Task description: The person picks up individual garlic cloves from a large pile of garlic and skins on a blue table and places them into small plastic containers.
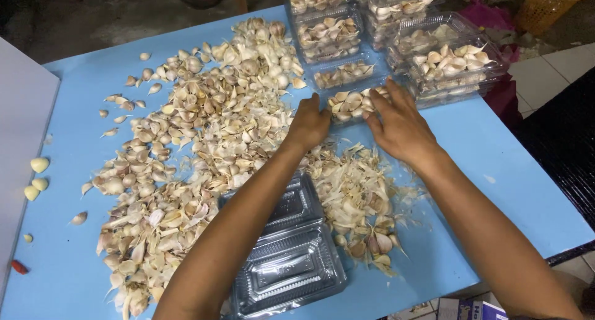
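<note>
— While both hands work at it, where does the garlic tray (351,104) sit?
— Far side of the blue counter (496,165), in front of the filled clear boxes (396,31). Left hand (308,124): fingers curled against its near-left edge. Right hand (400,123): fingers together, laid flat on its right rim.
— Surroundings?
— Loose garlic cloves (204,128) heaped left; papery skins (356,196) below the hands; empty clear lids (285,252) at the near edge.

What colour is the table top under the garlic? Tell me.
Light blue table top, plain and unpatterned, seen best in the head view around the garlic cloves.
</note>
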